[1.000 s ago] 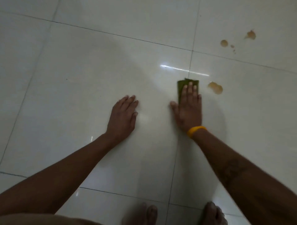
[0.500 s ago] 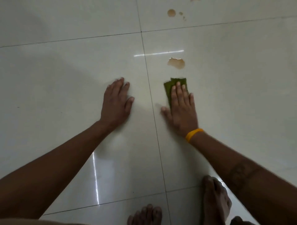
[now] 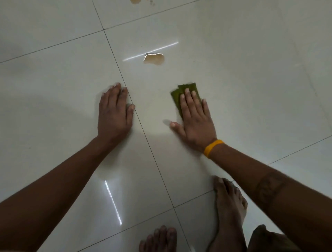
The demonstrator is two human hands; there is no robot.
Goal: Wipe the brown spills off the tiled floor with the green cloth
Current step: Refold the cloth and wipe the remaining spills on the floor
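Note:
A folded green cloth [image 3: 177,96] lies flat on the glossy white tiled floor [image 3: 251,81]. My right hand [image 3: 195,120], with a yellow band at the wrist, presses on it with straight fingers, and most of the cloth is hidden under the palm. A brown spill [image 3: 154,58] sits on the same tile, a short way beyond the cloth and to its left. More brown spots [image 3: 135,1] show at the top edge. My left hand [image 3: 115,115] rests flat on the floor beside a grout line, with nothing in it.
My two bare feet stand at the bottom: the left foot [image 3: 159,239] and the right foot [image 3: 230,206], close under my right forearm. Dark grout lines cross the tiles. A bright light streak reflects near the spill.
The view has swung, so the spill now lies ahead and left of the cloth instead of to its right. My right hand with the cloth has slid to the right, further from my left hand.

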